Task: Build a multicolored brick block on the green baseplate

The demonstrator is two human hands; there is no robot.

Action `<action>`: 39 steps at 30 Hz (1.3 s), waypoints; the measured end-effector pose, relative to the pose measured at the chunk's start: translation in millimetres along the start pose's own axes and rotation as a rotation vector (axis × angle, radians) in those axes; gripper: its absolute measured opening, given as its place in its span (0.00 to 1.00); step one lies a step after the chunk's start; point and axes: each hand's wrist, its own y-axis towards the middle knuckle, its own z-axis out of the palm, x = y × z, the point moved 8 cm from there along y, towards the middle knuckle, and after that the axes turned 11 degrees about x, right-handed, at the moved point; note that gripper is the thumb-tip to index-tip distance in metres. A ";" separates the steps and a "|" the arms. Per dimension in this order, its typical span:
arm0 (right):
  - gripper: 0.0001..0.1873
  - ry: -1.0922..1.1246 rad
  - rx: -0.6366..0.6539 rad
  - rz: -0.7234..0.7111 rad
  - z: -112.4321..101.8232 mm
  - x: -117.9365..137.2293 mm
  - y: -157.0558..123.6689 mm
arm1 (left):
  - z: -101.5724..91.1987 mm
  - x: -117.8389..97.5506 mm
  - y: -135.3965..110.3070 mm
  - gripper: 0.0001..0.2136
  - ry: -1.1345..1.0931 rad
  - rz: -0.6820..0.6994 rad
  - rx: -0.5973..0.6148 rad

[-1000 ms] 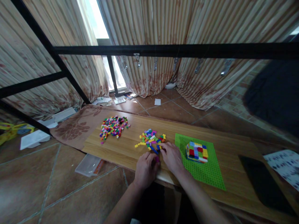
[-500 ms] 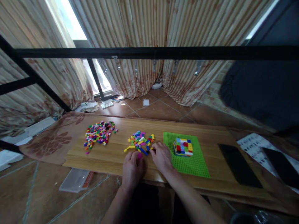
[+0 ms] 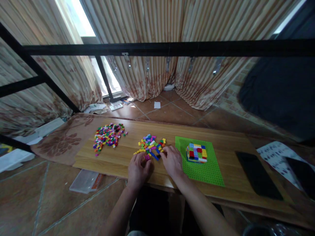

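My left hand rests low over the wooden board, its fingers curled and its thumb close to them. A magenta toy brick shows between its fingertips. To the right, my right hand has its fingers bent together at the edge of a small pile of loose toy bricks. A bit of yellow shows by its fingertips, but what they pinch is hidden. Dark blue bricks lie between the two hands. On a green baseplate, right of my right hand, sits a low block of multicoloured bricks.
A larger heap of small bricks covers the left part of the wooden board. At the right lie a black flat device and a printed sheet. A clear plastic lid is on the floor. A black metal rail crosses beyond.
The view has shifted slightly, so the board appears a little further right and higher. My left hand has moved slightly left with the magenta brick; my right hand stays at the pile.
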 end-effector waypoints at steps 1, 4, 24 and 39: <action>0.04 -0.003 -0.002 0.001 0.9 -0.6 -0.5 | 0.0 0.7 -0.3 0.11 -0.009 -0.002 0.003; 0.05 -0.024 -0.012 0.003 2.3 -0.4 -1.1 | 0.4 2.8 -1.2 0.11 -0.028 -0.009 0.008; 0.07 -0.071 -0.034 0.063 5.0 8.3 8.1 | 0.3 2.0 -2.4 0.10 -0.042 0.009 -0.009; 0.05 0.153 -0.034 -0.263 -38.8 25.2 -61.4 | 20.8 -9.5 -27.6 0.13 -0.735 -0.200 0.099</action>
